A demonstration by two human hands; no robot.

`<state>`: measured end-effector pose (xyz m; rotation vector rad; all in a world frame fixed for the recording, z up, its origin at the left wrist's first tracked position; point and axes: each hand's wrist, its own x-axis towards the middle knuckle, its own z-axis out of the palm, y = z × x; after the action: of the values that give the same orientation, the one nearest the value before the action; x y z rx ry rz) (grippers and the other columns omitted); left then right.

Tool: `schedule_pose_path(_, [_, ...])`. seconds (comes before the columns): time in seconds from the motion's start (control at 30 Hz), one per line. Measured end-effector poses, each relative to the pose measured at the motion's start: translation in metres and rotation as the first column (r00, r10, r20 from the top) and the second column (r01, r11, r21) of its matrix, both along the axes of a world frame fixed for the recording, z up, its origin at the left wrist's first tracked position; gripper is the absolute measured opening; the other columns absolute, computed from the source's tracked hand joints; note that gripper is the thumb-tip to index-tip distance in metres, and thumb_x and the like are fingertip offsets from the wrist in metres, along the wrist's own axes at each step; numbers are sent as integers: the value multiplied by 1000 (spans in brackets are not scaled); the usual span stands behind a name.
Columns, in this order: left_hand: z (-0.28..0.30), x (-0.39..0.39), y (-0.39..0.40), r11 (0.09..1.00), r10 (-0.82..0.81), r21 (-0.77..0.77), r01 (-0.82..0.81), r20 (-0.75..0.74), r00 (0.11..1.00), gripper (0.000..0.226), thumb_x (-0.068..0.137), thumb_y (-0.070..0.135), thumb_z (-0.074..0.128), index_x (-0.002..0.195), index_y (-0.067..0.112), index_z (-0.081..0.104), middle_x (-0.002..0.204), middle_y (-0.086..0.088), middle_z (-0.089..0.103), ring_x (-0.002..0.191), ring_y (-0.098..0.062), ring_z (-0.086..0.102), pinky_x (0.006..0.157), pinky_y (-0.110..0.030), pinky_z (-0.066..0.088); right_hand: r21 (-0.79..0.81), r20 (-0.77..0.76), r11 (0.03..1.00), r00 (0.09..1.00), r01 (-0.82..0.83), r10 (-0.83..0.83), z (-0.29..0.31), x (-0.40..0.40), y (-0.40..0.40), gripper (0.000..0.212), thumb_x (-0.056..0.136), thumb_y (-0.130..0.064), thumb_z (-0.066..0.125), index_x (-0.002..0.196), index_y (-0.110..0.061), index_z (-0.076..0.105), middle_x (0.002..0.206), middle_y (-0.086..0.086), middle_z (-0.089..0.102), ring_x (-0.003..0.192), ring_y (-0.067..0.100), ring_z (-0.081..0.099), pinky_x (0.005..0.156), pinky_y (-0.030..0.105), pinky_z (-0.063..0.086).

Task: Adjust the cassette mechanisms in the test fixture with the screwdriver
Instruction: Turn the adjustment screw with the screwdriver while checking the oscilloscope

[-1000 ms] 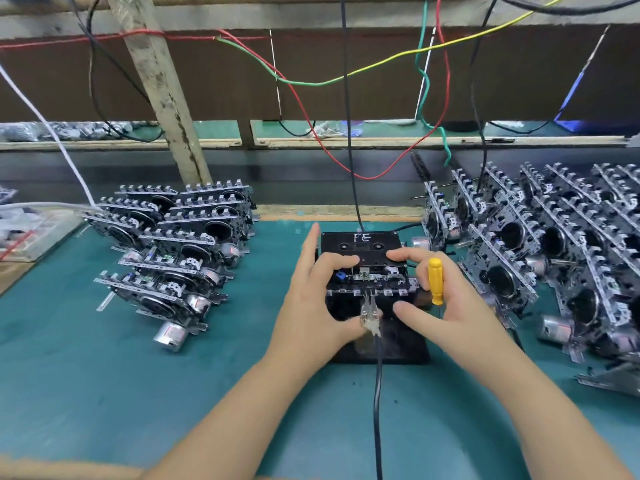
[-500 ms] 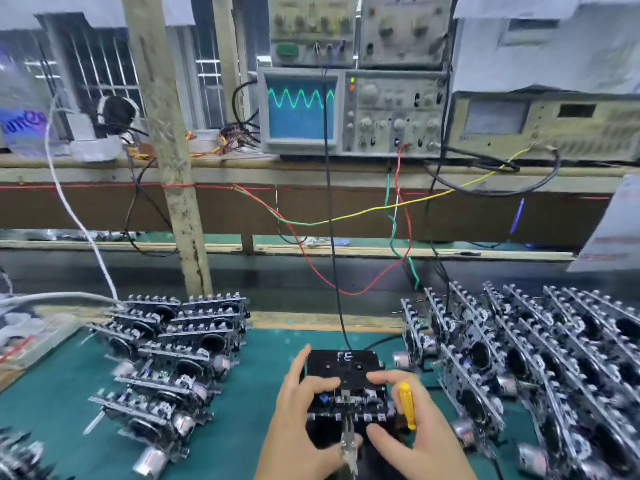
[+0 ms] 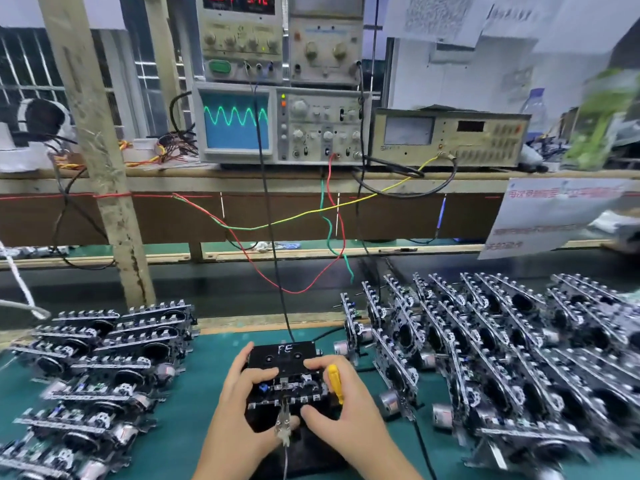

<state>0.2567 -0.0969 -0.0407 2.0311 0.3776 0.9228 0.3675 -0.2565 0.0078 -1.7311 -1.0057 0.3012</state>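
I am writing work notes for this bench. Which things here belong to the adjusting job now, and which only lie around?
In use:
- test fixture with cassette mechanism
- yellow screwdriver, in right hand
- left hand, on the fixture
- oscilloscope, showing a wave

Lying about:
- mechanism stacks, left and right
- water bottle
- hanging notice

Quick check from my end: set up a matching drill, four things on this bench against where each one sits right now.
Things:
1. screwdriver
2. oscilloscope
3. alligator clip
4. cassette marked FE

Places:
a. on the shelf, showing a green wave
b. in the right hand
c. on top of the test fixture
d. at the fixture's near edge, between both thumbs

Pairs: 1-b, 2-a, 3-d, 4-c
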Motion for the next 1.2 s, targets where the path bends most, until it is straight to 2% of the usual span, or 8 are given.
schedule_pose_path(0.17, [-1, 3, 1, 1000, 5, 12, -5, -16, 1000, 71, 54, 25, 96, 111, 51, 62, 155, 31, 30, 122, 11, 52, 92, -29, 48, 0, -11, 1000, 1000, 16, -16, 1, 0, -6, 48, 82, -31, 71, 119, -54, 52, 118, -39, 51, 112, -15, 50, 81, 5, 43])
schedule_pose_path(0.33, [-4, 7, 2, 1000, 13, 18, -13, -10, 1000, 74, 53, 20, 98, 111, 51, 62, 154, 29, 32, 131, -8, 52, 100, -38, 48, 1, -57, 1000, 998, 18, -18, -1, 3, -7, 45, 85, -31, 62, 122, -55, 52, 106, -43, 50, 105, -16, 50, 78, 9, 45])
schedule_pose_path(0.43, [-5, 8, 4, 999, 7, 42, -7, -4, 1000, 75, 53, 18, 98, 110, 51, 62, 154, 30, 31, 134, -13, 50, 102, -42, 47, 0, -72, 1000, 997, 15, -15, -3, 4, -8, 44, 87, -28, 58, 123, -54, 54, 95, -42, 51, 93, -14, 51, 79, 10, 47])
schedule_pose_path(0.63, [-9, 8, 13, 994, 8, 108, -8, 7, 1000, 71, 49, 44, 91, 114, 48, 63, 154, 29, 32, 138, -17, 46, 103, -45, 43, 17, -83, 1000, 997, 1, 1, -7, 8, -7, 40, 90, -27, 57, 122, -53, 57, 86, -39, 51, 79, -13, 52, 77, 4, 43])
schedule_pose_path(0.7, [-10, 8, 13, 993, 4, 118, -6, 15, 1000, 69, 48, 48, 89, 113, 48, 63, 153, 29, 33, 140, -16, 43, 105, -44, 41, 21, -81, 1000, 997, 5, -3, -8, 9, -7, 39, 90, -30, 56, 121, -53, 57, 85, -37, 51, 77, -10, 52, 77, 5, 44])
schedule_pose_path(0.87, [-8, 10, 9, 998, 2, 70, -3, 17, 1000, 70, 44, 57, 87, 110, 48, 64, 153, 27, 34, 136, -22, 50, 104, -55, 46, 48, -86, 999, 996, 27, -23, -12, 11, -5, 33, 90, -37, 56, 121, -50, 60, 79, -29, 50, 68, -3, 44, 68, 10, 39])
schedule_pose_path(1.07, [-7, 9, 9, 999, 4, 46, -4, 2, 1000, 71, 43, 55, 89, 109, 50, 63, 153, 29, 33, 130, -14, 53, 100, -48, 48, 99, -123, 995, 992, 28, -16, -15, 16, -4, 28, 97, -35, 54, 118, -49, 66, 65, -18, 44, 63, 5, 38, 63, 25, 34])
schedule_pose_path(1.2, [-7, 9, 9, 1000, -5, 28, 5, -14, 1000, 76, 50, 26, 100, 110, 52, 62, 152, 33, 32, 129, -10, 53, 99, -45, 48, 104, -128, 994, 992, 31, -18, -16, 15, -4, 28, 97, -35, 55, 118, -48, 66, 62, -19, 46, 58, 3, 35, 59, 23, 31])
